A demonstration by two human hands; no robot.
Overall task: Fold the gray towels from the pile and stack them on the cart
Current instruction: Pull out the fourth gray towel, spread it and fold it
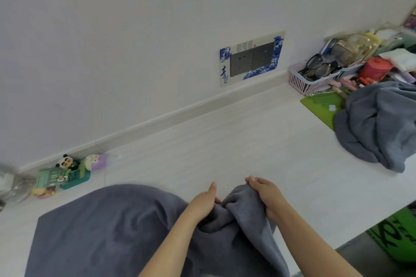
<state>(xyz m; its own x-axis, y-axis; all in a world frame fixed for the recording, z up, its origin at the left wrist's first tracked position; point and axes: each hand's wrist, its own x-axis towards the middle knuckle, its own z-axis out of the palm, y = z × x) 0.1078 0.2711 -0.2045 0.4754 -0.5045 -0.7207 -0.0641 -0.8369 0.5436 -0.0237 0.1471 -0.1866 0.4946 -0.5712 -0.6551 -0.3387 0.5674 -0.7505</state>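
Gripping one gray towel (108, 231), both hands (236, 200); glasses (319, 67) heaped in pink basket (301, 84).

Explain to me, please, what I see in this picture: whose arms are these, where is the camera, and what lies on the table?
There is no machine here. A person wears one camera on the head, so the single picture looks forward and down along the person's own arms.

Both hands work on a gray towel spread on the white table. The right hand grips a bunched corner of it. The left hand holds the cloth beside that, thumb raised.

At the right lies a pile of more gray towels, not yet folded. Behind it stand a pink basket with eyeglasses, a red container and a green mat. At the left, near the wall, sit small toy figures. On the wall is a socket plate with a blue pattern. No cart is in view.
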